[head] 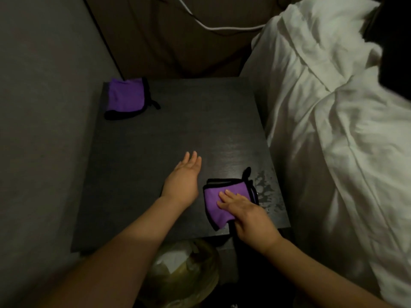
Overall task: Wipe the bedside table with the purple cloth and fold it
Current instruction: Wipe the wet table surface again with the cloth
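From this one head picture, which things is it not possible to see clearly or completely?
- Near purple cloth: the right hand covers part of it, so its fold count is unclear.
- White cable: both ends hidden, one off the top edge, one behind the white bedding.
- Pale bag-like thing below the bedside table: dark and partly hidden by the left forearm.
- Wet-looking marks: too dim to identify.
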### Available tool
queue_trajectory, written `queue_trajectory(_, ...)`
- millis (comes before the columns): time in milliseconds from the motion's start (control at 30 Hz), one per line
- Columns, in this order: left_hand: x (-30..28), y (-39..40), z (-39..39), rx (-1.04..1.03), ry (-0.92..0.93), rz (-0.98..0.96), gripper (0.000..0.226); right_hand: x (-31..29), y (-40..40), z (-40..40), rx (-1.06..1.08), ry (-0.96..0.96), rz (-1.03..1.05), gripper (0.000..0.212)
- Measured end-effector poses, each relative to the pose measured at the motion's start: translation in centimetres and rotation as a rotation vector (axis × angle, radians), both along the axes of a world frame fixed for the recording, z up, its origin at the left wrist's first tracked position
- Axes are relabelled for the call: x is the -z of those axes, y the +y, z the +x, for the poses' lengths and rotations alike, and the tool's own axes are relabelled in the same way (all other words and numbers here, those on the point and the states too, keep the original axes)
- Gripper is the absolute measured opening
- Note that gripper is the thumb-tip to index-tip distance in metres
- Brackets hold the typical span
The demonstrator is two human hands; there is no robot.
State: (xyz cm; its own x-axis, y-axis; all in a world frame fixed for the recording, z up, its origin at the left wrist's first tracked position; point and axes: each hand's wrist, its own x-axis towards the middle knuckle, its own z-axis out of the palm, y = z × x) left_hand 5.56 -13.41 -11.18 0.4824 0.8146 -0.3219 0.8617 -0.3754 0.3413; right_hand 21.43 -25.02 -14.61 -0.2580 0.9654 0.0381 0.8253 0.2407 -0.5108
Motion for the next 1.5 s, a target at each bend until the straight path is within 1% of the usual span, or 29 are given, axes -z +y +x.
queue_trajectory(100,-0.2,0.2,0.0,0.03,0.027,-0.032,0.075,-0.3,0.4,0.5,-0.037,-0.006,-0.004,0.054)
queue_trajectory(167,-0.6,0.6,0.1,0.047,0.056,-0.064,0.077,-0.7,0.8,0.9,-0.075,-0.006,-0.008,0.048)
queue_trajectory(267,-1.2,1.1,0.1,0.061,0.084,-0.093,0.075,-1.1,2.0,1.6,-0.074,0.058,-0.044,0.045)
queue_trajectory(433,-1.8,0.9,0.3,0.029,0.092,-0.119,0.074,-2.3,4.4,2.1,-0.074,0.085,-0.148,0.043)
queue_trajectory(600,-1.9,0.7,0.5,-0.002,0.079,-0.118,0.077,-2.0,4.4,2.1,-0.054,0.093,-0.186,0.043)
queue_trajectory(733,-1.8,0.5,0.7,-0.006,0.089,-0.118,0.077,-1.5,4.3,2.5,-0.098,0.096,-0.195,0.052)
queue_trajectory(933,-1.6,0.8,0.4,0.02,0.098,-0.114,0.076,-1.6,4.9,3.1,-0.115,0.081,-0.176,0.043)
queue_trajectory(1033,-1.5,0.8,0.4,0.019,0.083,-0.105,0.076,-1.8,5.0,3.1,-0.127,0.084,-0.164,0.041)
queue_trajectory(1167,-1.3,0.9,0.3,0.015,0.079,-0.103,0.076,-1.7,5.1,3.2,-0.159,0.063,-0.165,0.05)
queue_trajectory(1400,-1.4,0.7,0.3,0.01,0.079,-0.094,0.077,-1.4,5.3,3.3,-0.165,0.055,-0.147,0.048)
queue_trajectory(1500,-1.4,0.7,0.4,-0.005,0.073,-0.093,0.078,-1.5,5.3,3.2,-0.149,0.08,-0.145,0.04)
